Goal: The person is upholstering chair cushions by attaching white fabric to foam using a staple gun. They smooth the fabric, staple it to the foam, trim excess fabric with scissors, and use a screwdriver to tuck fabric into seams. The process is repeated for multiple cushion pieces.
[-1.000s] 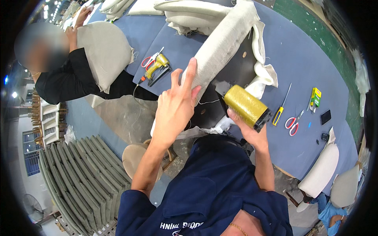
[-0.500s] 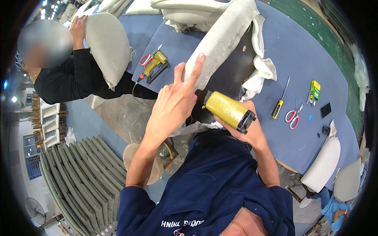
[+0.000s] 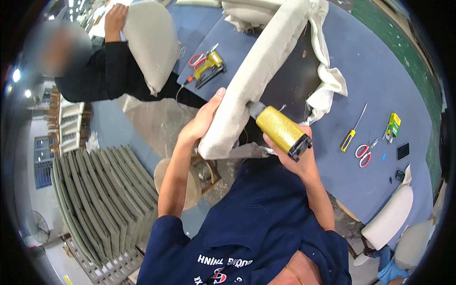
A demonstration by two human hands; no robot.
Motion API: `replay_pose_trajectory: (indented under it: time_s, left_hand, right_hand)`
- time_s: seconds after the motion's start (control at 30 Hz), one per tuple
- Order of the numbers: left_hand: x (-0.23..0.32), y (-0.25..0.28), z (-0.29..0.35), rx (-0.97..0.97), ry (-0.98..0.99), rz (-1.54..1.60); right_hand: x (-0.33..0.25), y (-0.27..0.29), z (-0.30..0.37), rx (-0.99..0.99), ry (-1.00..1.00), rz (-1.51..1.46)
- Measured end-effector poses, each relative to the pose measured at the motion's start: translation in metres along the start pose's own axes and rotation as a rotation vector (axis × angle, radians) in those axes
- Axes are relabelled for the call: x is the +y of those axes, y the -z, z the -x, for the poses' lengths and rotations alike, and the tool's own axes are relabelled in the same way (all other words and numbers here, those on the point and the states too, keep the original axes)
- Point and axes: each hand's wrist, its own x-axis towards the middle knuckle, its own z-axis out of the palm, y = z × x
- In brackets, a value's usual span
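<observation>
My right hand (image 3: 300, 159) grips a yellow staple gun (image 3: 280, 129) with a black end cap. The gun's nose meets the inner edge of a long padded piece covered in cream fabric (image 3: 259, 71). This padded strip borders a dark panel (image 3: 289, 80), with loose white fabric (image 3: 327, 78) bunched along the panel's far right side. At the strip's outer left side, my left hand (image 3: 202, 121) holds it; one digit lies straight along the fabric and the other fingers are partly hidden.
On the blue-grey table (image 3: 380, 80) lie a screwdriver (image 3: 354, 128), red-handled scissors (image 3: 365, 154), a green-yellow box (image 3: 393, 124) and a black phone (image 3: 403, 151). Left are a second staple gun (image 3: 209, 67) and a co-worker's hand (image 3: 115, 19) holding a cushion (image 3: 151, 40). Stacked grey panels (image 3: 102, 199) stand lower left.
My left hand has moved from the top of the padded strip to its outer left side. The staple gun's nose now meets the strip's inner edge. The whole view has shifted slightly.
</observation>
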Motion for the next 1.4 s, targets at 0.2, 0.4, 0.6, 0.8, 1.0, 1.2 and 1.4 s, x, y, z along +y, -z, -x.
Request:
replay_pose_trajectory:
  time_s: [0.2, 0.4, 0.6, 0.8, 1.0, 1.2, 1.4]
  left_hand:
    - [0.006, -0.033, 0.037, 0.29, -0.319, -0.672]
    - [0.0, -0.061, 0.043, 0.483, -0.422, -1.06]
    - [0.007, -0.06, 0.046, 0.391, -0.364, -1.096]
    - [0.016, -0.054, 0.047, 0.278, -0.337, -1.132]
    - [0.017, -0.017, 0.044, 0.007, -0.424, -0.439]
    - [-0.022, 0.012, 0.025, 0.001, -0.162, -0.028]
    - [-0.017, -0.025, 0.049, 0.434, -0.401, -0.805]
  right_hand:
    - [0.002, 0.006, 0.0, -0.057, -0.108, 0.009]
    - [0.007, 0.017, 0.009, -0.218, -0.053, 0.161]
    - [0.022, 0.012, 0.005, -0.296, 0.017, -0.001]
    - [0.009, 0.006, 0.011, -0.312, -0.058, -0.095]
    - [0.005, 0.005, 0.013, -0.164, -0.04, -0.112]
    - [0.005, -0.001, 0.002, -0.176, 0.044, 0.079]
    - [0.018, -0.018, 0.001, -0.222, -0.053, -0.002]
